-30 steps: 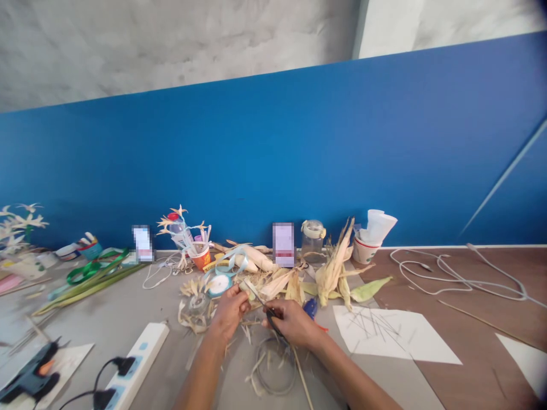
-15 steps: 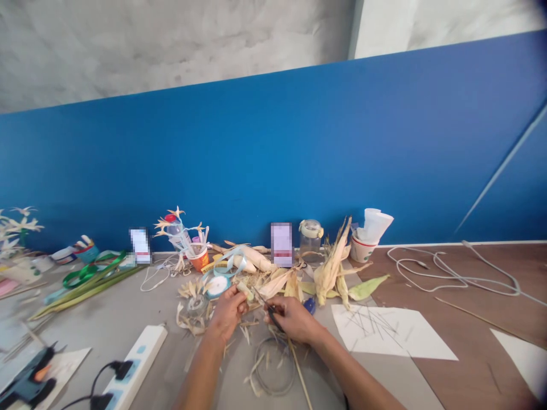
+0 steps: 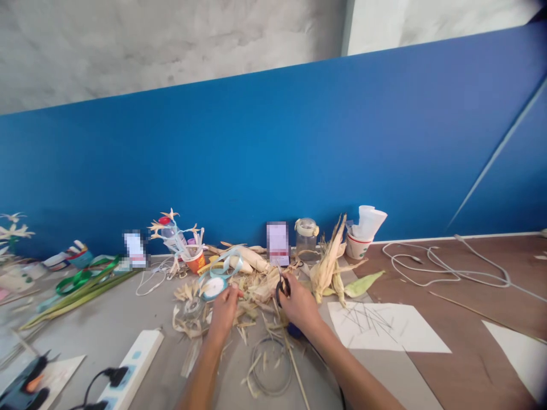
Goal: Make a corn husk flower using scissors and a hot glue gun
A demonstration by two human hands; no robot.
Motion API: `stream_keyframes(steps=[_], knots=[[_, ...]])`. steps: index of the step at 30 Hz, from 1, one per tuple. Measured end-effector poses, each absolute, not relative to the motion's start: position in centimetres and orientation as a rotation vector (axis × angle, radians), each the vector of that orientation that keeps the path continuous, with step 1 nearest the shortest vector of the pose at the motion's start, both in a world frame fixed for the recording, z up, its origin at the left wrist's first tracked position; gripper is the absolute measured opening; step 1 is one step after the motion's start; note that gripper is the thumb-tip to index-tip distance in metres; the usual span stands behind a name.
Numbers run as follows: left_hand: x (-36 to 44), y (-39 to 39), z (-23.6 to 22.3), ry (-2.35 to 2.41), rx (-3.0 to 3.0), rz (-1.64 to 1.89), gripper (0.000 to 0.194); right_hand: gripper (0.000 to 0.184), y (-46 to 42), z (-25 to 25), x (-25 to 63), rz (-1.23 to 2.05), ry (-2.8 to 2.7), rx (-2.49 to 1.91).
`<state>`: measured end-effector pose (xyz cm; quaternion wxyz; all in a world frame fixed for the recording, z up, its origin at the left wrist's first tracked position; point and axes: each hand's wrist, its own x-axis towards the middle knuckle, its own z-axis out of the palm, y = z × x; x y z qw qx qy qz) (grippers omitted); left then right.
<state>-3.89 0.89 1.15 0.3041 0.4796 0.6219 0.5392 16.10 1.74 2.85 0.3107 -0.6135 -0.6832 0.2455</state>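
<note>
My left hand (image 3: 223,312) is closed, pinching a pale strip of dried corn husk (image 3: 250,296) among the husk scraps. My right hand (image 3: 298,304) grips black-handled scissors (image 3: 282,286), handles up, held over the husk pile just left of the standing corn husks (image 3: 329,266). A roll of light blue ribbon (image 3: 214,286) lies just beyond my left hand. A coil of wire (image 3: 272,373) rests on the grey table (image 3: 128,319) between my forearms.
An orange cup with husk flowers (image 3: 194,259), a glass jar (image 3: 306,239) and a paper cup (image 3: 358,245) stand along the blue wall. Green ribbon (image 3: 81,280), a power strip (image 3: 130,367) and glue gun (image 3: 21,387) lie left. White paper (image 3: 384,327) and white cables (image 3: 431,267) lie right.
My right hand has moved away from the left and farther back, turning the scissors so the handles point up. My left hand has shifted slightly forward. The view has drifted right.
</note>
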Motion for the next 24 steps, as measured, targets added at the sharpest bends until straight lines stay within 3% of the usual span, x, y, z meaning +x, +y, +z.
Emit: stream_keyframes(steps=[3,6,9,15,17,24], knots=[[-3.9,1.2,0.4,1.702,1.442,1.465,0.004,0.048,1.6,3.2,16.2,0.499,-1.885,-1.732],[-3.6,1.5,-0.5,1.637,1.509,1.429,0.018,0.053,1.3,3.5,16.0,0.37,-1.967,-1.794],[-3.2,1.7,-1.2,1.607,1.543,1.423,0.024,0.043,1.1,3.6,15.5,0.301,-2.051,-1.807],[-2.9,1.7,-1.1,1.669,1.586,1.41,0.009,0.026,1.2,3.4,15.0,0.335,-2.031,-1.687],[-2.8,1.4,-0.2,1.602,1.409,1.472,0.007,0.027,1.5,3.0,14.9,0.453,-1.913,-1.609],[-2.1,-0.3,2.5,0.902,0.782,1.404,0.036,0.028,2.9,1.5,14.0,1.377,-1.3,-1.038]])
